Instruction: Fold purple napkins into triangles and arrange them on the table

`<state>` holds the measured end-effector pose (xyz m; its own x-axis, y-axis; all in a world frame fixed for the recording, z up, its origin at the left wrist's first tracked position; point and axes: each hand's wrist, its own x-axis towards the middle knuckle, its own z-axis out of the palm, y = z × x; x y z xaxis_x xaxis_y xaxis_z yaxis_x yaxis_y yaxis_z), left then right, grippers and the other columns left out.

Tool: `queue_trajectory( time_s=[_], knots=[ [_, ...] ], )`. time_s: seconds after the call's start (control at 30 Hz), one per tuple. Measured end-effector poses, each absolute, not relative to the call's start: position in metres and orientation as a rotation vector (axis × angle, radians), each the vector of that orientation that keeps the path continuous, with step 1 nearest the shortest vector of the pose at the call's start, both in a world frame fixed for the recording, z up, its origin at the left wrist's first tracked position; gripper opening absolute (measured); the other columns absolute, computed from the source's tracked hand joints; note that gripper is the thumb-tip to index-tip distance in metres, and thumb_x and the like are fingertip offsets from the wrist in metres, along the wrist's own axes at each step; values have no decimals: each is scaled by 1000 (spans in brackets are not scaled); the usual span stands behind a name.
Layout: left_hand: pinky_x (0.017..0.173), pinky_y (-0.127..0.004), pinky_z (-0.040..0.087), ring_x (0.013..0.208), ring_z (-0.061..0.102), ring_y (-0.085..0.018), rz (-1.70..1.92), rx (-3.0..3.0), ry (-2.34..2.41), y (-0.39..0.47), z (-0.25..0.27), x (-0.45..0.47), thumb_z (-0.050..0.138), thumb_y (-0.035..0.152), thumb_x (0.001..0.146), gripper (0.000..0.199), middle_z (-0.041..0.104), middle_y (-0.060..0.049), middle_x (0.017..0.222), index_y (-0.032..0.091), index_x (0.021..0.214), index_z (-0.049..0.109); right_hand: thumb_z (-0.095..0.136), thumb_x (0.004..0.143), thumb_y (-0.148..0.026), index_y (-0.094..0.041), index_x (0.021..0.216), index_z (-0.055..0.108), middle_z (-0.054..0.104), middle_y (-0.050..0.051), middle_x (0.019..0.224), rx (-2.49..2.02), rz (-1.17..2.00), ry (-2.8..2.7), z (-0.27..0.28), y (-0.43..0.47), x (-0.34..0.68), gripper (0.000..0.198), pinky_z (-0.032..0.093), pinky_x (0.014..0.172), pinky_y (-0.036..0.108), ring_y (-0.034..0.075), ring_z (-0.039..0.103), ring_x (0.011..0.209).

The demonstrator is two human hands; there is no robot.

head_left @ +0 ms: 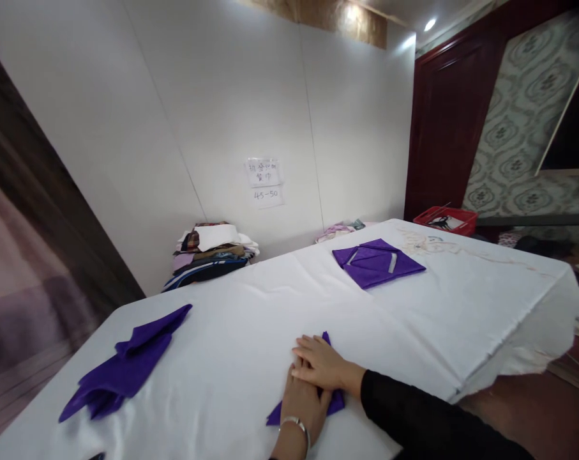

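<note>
My left hand [304,399], with a silver bracelet at its wrist, lies flat on a folded purple napkin [336,402] near the front of the table. Across its fingers rests my right hand [320,363], also flat, its fingers stretched out to the left. Both palms press on the cloth and hide most of it; only pointed corners show at the top, left and right. A loose, crumpled purple napkin [126,370] lies apart on the left. Farther back on the right is a flat purple piece [385,263] with pale strips on it.
A white cloth covers the table [232,345]. Behind its far edge rises a pile of folded clothes [212,252] by the white wall [174,115], where a handwritten paper sign [265,182] hangs. A red basket [446,220] stands beyond the far right corner.
</note>
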<state>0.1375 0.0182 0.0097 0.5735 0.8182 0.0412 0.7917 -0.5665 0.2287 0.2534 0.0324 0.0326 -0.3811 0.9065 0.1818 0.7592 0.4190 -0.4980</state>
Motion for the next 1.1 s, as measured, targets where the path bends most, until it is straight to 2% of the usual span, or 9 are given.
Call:
queue_trajectory(
  time_s=[0.13,0.33,0.5,0.63,0.87,1.03,1.1],
  knots=[
    [109,-48,16,135,14,-29,180,2606,1355,18,8,137,32,47,85,61,26,-5,146,18,138,30,36,86,-56,-22,123,51,41,9,138,-1542,438,-2203,25,38,257,52,17,104,41,26,29,128],
    [108,-48,20,133,21,-30,88,2612,1418,16,13,139,30,49,84,66,30,-14,143,8,136,33,28,89,-54,-24,129,46,36,7,142,-1629,428,-2209,24,47,266,53,12,106,43,24,23,132],
    [109,-48,19,134,19,-29,47,2629,1449,16,9,136,25,53,84,71,26,-13,144,7,137,28,23,88,-59,-24,136,35,26,7,146,-1686,473,-2249,23,54,273,61,6,107,46,24,13,135],
    [109,-48,18,135,17,-29,38,2589,1568,13,2,122,27,58,82,77,21,-12,145,5,138,25,20,87,-62,-24,138,33,24,7,147,-1677,479,-2260,19,55,275,64,4,107,46,24,10,136],
    [108,-47,23,133,21,-28,97,2594,1696,2,-16,82,33,57,80,75,26,-13,143,6,135,34,21,86,-63,-23,137,34,22,7,148,-1678,470,-2268,18,55,275,66,3,107,47,24,9,136],
    [108,-47,20,134,21,-27,102,2600,1836,-7,-36,49,36,55,78,73,26,-11,144,8,134,36,20,85,-65,-24,138,32,20,7,148,-1680,490,-2273,17,56,276,68,3,107,46,24,8,136],
    [107,-49,20,133,22,-28,64,2580,1879,-9,-39,33,39,51,78,65,30,-11,143,13,131,42,20,85,-64,-23,138,32,20,7,148,-1678,492,-2279,17,56,276,68,3,107,46,25,8,136]
  ],
)
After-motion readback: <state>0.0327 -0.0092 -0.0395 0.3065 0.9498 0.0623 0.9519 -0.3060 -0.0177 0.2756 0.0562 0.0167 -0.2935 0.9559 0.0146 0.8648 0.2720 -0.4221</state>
